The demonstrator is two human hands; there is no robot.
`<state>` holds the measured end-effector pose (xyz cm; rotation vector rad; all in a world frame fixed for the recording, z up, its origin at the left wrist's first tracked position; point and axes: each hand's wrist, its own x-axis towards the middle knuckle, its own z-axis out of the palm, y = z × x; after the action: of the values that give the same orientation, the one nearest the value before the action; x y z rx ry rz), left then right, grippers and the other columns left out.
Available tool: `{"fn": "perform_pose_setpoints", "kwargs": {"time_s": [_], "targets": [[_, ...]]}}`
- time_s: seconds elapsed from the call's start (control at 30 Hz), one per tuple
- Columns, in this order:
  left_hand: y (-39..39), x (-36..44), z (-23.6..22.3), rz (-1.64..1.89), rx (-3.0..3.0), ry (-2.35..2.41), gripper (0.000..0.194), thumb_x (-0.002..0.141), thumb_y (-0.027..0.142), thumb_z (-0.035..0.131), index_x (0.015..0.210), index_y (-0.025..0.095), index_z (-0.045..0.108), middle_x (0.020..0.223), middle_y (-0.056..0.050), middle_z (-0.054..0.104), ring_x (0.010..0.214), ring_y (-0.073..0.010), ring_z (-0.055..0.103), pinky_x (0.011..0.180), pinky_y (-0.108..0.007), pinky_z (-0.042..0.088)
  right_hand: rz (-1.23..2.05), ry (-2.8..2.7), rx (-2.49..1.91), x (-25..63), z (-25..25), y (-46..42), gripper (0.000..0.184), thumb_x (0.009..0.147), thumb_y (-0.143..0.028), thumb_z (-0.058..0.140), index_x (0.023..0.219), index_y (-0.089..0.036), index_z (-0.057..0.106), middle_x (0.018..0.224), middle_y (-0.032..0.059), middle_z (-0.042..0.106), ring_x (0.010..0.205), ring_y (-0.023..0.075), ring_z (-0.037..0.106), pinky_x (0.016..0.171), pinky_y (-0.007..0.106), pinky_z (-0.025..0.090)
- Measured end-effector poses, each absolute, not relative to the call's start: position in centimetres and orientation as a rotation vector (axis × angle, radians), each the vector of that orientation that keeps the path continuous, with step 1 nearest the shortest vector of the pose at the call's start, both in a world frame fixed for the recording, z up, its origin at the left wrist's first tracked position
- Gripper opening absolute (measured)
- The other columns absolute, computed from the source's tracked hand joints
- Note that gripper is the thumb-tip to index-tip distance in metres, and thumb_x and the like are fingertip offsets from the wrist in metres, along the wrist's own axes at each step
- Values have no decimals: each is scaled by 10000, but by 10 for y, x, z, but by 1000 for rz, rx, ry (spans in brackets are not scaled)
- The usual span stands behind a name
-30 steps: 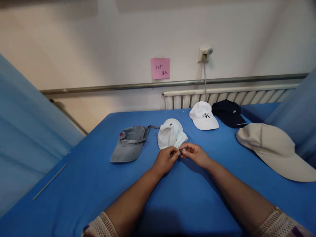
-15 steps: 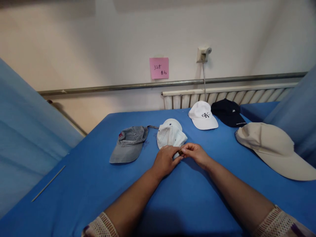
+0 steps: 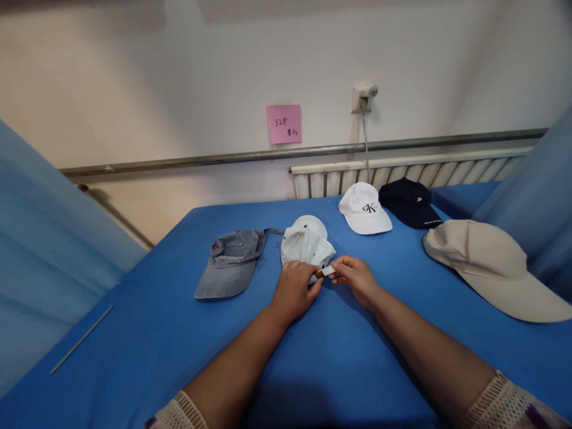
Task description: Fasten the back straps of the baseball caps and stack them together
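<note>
A pale, nearly white baseball cap [image 3: 306, 241] lies crumpled on the blue-covered table [image 3: 214, 369], its brim pointing away from me. At the cap's near edge, my left hand [image 3: 294, 292] is closed on the back strap beside a brass-coloured buckle [image 3: 319, 274]. My right hand [image 3: 355, 277] pinches the end of the light strap [image 3: 329, 270], which sticks out to the right of the buckle. Left of this cap rests a grey baseball cap [image 3: 230, 262], its loose strap [image 3: 273, 230] reaching toward the pale one.
A white cap [image 3: 364, 208] and a dark navy cap [image 3: 411, 202] sit at the back right, with a large beige cap [image 3: 487, 262] nearer. A thin stick [image 3: 81, 339] lies at the left. Blue curtains [image 3: 49, 250] hang at both sides; a radiator [image 3: 330, 182] stands behind.
The strap end now shows between the buckle and my right fingers, where earlier those fingers were at the buckle. The view has shifted slightly.
</note>
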<state>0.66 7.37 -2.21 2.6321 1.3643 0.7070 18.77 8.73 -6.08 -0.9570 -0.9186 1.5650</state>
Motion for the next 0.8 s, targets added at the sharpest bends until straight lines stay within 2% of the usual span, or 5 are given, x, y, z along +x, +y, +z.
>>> {"fn": "perform_pose_setpoints", "kwargs": {"time_s": [0.17,0.33,0.43,0.63,0.8], "targets": [[82,0,-30,901,2274,1398,158,842,304,589,943,200,652,895,-38,684,857,-188,599,826,-321,426,1806,-683,-957,192,-66,90,210,783,-360,711,812,-160,652,824,68,704,630,137,656,549,244,519],[85,-1,-33,984,1997,1410,202,807,341,606,928,189,659,868,-19,686,798,-157,602,763,-274,460,2064,-563,-800,189,-70,89,132,827,-259,658,883,-139,667,829,83,705,652,135,657,546,230,513],[84,1,-32,966,2000,1411,209,804,347,611,929,190,672,866,-19,694,790,-156,604,775,-280,464,1966,-536,-748,185,-67,88,147,762,-201,711,889,-149,659,783,53,691,643,131,644,540,225,498],[84,2,-33,939,2301,1416,208,836,311,611,1004,210,679,907,-37,709,865,-189,612,866,-340,424,1594,-598,-795,181,-59,85,419,622,-240,816,971,-232,585,791,-16,671,607,114,608,527,221,442],[81,2,-31,886,2497,1402,230,883,303,567,1076,216,654,928,-53,707,882,-202,610,842,-354,409,1464,-946,-845,176,-59,81,357,627,-364,817,885,-219,617,852,6,667,656,122,593,574,243,429]]}}
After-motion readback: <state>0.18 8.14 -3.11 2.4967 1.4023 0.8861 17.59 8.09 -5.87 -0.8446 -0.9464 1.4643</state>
